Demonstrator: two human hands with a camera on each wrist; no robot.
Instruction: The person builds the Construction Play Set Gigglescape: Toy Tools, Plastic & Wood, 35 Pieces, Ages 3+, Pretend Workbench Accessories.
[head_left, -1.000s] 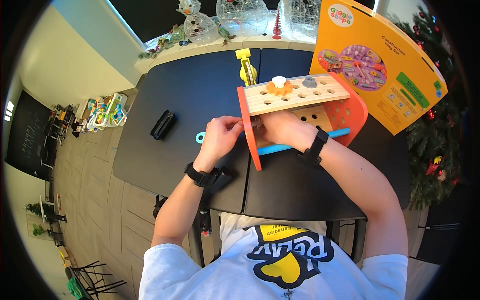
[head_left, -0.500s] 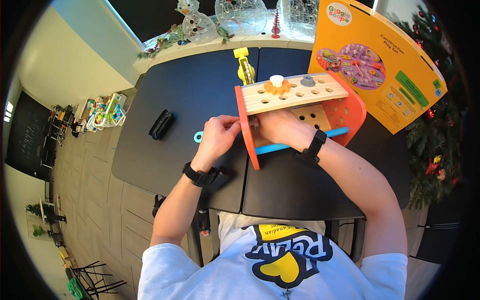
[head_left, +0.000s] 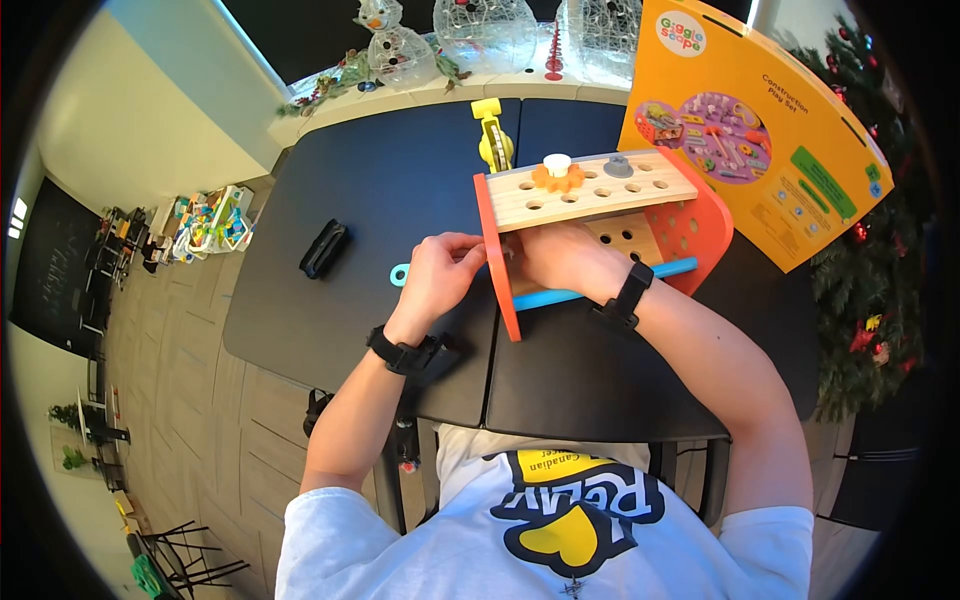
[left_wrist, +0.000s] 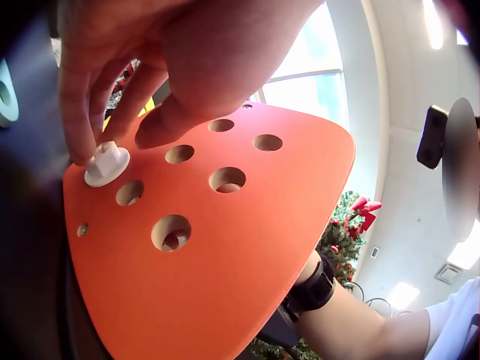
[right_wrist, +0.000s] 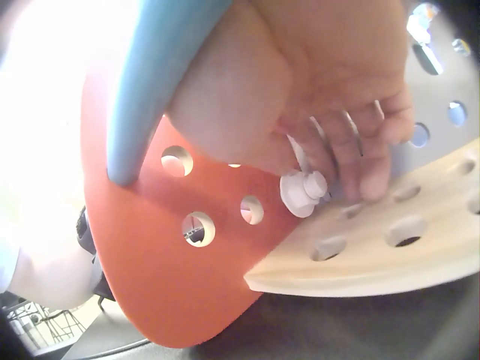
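Observation:
A toy workbench has a red side panel [left_wrist: 225,232] with round holes and a wooden top [head_left: 590,190]. My left hand [head_left: 440,272] is outside that panel, its fingertips at the white hex bolt head [left_wrist: 107,163] in a lower corner hole. My right hand [head_left: 565,258] reaches inside the bench under the top, partly hidden by it. In the right wrist view its thumb and fingers are around a white nut [right_wrist: 302,193] against the panel's inner face, just above the wooden base [right_wrist: 367,255].
A blue bar [head_left: 560,297] crosses the bench front. An orange gear [head_left: 558,178] and a grey piece [head_left: 618,167] sit on top. A yellow toy tool [head_left: 492,135] stands behind. A teal ring-ended piece [head_left: 400,274] and black case [head_left: 325,249] lie left; a yellow box [head_left: 750,120] stands right.
Both hands stay at the red panel with only slight finger movement. The whole head view shifts a little; the bench keeps its place.

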